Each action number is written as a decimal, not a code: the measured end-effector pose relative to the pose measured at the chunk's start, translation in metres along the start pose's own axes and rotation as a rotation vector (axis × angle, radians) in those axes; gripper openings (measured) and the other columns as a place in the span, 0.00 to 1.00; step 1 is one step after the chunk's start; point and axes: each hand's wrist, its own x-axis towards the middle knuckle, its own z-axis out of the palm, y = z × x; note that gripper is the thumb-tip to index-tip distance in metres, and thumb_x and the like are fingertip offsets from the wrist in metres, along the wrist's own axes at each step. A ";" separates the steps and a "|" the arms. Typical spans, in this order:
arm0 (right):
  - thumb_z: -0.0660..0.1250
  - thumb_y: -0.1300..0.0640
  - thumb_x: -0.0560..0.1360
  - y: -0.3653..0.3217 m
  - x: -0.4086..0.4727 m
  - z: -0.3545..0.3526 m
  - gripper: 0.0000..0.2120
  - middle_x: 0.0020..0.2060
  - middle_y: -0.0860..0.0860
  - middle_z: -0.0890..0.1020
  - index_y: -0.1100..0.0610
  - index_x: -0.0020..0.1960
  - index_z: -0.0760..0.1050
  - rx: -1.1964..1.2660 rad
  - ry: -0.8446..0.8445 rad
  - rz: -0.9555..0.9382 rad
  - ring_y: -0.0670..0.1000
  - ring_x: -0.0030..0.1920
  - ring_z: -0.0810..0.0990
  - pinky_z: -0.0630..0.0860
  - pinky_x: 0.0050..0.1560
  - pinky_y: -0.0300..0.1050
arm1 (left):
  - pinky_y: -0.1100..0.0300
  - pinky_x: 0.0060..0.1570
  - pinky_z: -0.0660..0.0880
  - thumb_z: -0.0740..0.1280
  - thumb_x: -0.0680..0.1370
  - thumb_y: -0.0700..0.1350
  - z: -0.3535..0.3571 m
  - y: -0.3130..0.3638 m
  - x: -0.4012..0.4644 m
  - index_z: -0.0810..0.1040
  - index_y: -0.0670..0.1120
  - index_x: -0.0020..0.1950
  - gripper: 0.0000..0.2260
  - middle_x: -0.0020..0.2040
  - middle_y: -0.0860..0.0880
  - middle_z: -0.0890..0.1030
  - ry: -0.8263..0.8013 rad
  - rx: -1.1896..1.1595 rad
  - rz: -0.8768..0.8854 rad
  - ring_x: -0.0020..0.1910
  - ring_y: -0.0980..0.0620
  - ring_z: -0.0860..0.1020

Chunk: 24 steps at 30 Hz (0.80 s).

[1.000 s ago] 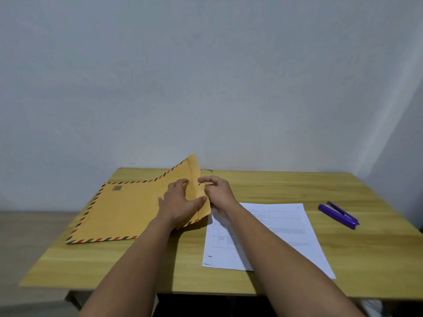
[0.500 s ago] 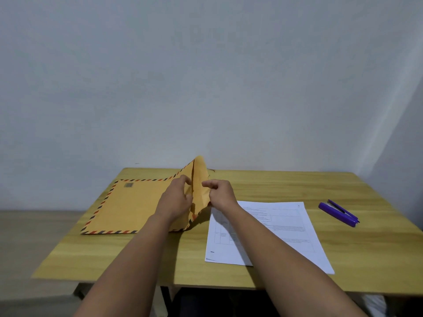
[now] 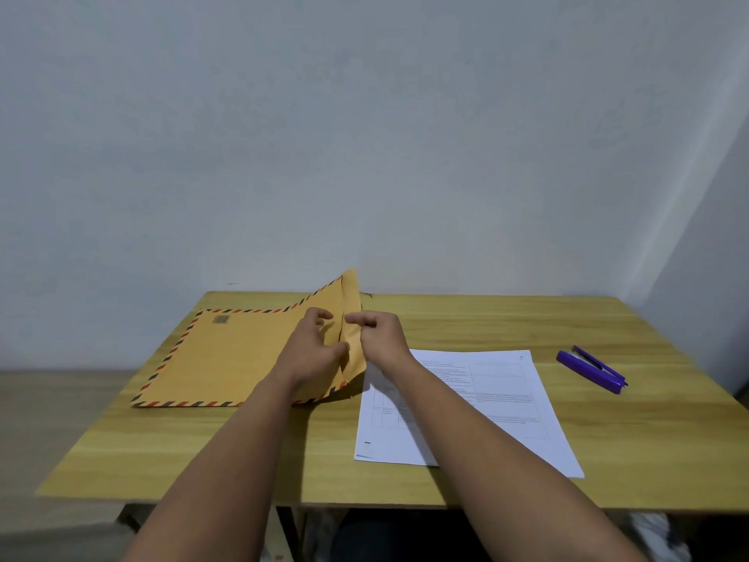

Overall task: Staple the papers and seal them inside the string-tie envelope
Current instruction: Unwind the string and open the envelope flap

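A yellow-brown envelope (image 3: pixel 235 358) with a red and dark striped border lies on the left half of the wooden table (image 3: pixel 446 318). Its right end is lifted off the table. My left hand (image 3: pixel 314 350) holds that raised end from the left, fingers curled on the paper. My right hand (image 3: pixel 379 338) pinches the flap edge from the right. A stack of white printed papers (image 3: pixel 498 399) lies flat to the right of the envelope, partly under my right forearm. A purple stapler (image 3: pixel 589 369) lies at the far right.
A plain pale wall rises right behind the table's far edge. The floor shows past the left edge. Bare wood lies between the papers and the stapler and along the front left.
The envelope's right end has lifted higher and opened between my two hands. My right hand moved up onto the flap edge. Papers and stapler stayed put.
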 end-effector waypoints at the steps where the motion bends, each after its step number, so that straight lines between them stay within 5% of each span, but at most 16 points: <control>1: 0.56 0.73 0.82 0.002 0.002 0.001 0.22 0.69 0.55 0.80 0.58 0.64 0.84 0.009 0.014 0.008 0.57 0.71 0.77 0.77 0.70 0.55 | 0.51 0.53 0.76 0.72 0.75 0.46 -0.002 -0.001 0.002 0.65 0.54 0.67 0.24 0.68 0.48 0.71 0.015 -0.006 -0.004 0.63 0.43 0.74; 5: 0.55 0.74 0.81 0.006 0.006 0.005 0.24 0.70 0.57 0.79 0.59 0.67 0.82 0.012 0.030 0.045 0.61 0.68 0.78 0.82 0.63 0.58 | 0.53 0.42 0.82 0.66 0.80 0.38 -0.006 -0.002 0.004 0.63 0.57 0.64 0.21 0.65 0.52 0.70 0.067 0.091 0.015 0.47 0.53 0.79; 9: 0.58 0.73 0.81 0.004 0.006 0.008 0.23 0.70 0.55 0.80 0.59 0.69 0.81 -0.139 0.014 -0.011 0.57 0.71 0.77 0.77 0.70 0.54 | 0.48 0.55 0.82 0.62 0.81 0.36 -0.007 0.000 0.009 0.75 0.50 0.68 0.18 0.71 0.46 0.73 -0.049 0.259 -0.020 0.61 0.41 0.78; 12: 0.62 0.67 0.80 0.002 0.011 0.014 0.17 0.63 0.56 0.84 0.61 0.63 0.84 -0.318 0.013 -0.063 0.56 0.64 0.81 0.78 0.65 0.47 | 0.49 0.65 0.76 0.59 0.82 0.39 -0.010 0.003 0.011 0.70 0.44 0.76 0.21 0.77 0.46 0.68 -0.062 0.455 -0.008 0.66 0.41 0.76; 15: 0.70 0.57 0.77 0.001 0.019 0.020 0.07 0.46 0.56 0.85 0.61 0.50 0.83 -0.532 0.013 -0.081 0.57 0.46 0.83 0.79 0.46 0.46 | 0.52 0.55 0.79 0.60 0.81 0.41 -0.017 0.012 0.013 0.74 0.43 0.71 0.18 0.79 0.49 0.66 0.044 0.596 0.043 0.58 0.44 0.80; 18: 0.72 0.61 0.75 -0.004 0.028 0.025 0.07 0.45 0.55 0.80 0.59 0.52 0.79 -0.658 -0.025 -0.014 0.58 0.45 0.79 0.73 0.41 0.46 | 0.52 0.45 0.82 0.62 0.80 0.42 -0.026 0.017 0.018 0.79 0.44 0.61 0.12 0.75 0.51 0.71 0.107 0.680 0.033 0.48 0.46 0.81; 22: 0.68 0.69 0.77 -0.010 0.043 0.021 0.13 0.55 0.59 0.83 0.63 0.60 0.83 -0.444 -0.149 0.077 0.60 0.54 0.83 0.85 0.53 0.53 | 0.51 0.51 0.82 0.66 0.79 0.45 -0.035 0.019 0.021 0.78 0.47 0.65 0.15 0.70 0.50 0.75 0.103 0.695 0.002 0.53 0.47 0.80; 24: 0.68 0.71 0.78 -0.012 0.045 0.013 0.16 0.55 0.59 0.83 0.62 0.64 0.82 -0.307 -0.224 0.108 0.58 0.50 0.84 0.86 0.46 0.51 | 0.50 0.58 0.79 0.65 0.79 0.49 -0.040 0.018 0.018 0.73 0.49 0.72 0.21 0.74 0.50 0.72 0.056 0.654 0.026 0.64 0.46 0.77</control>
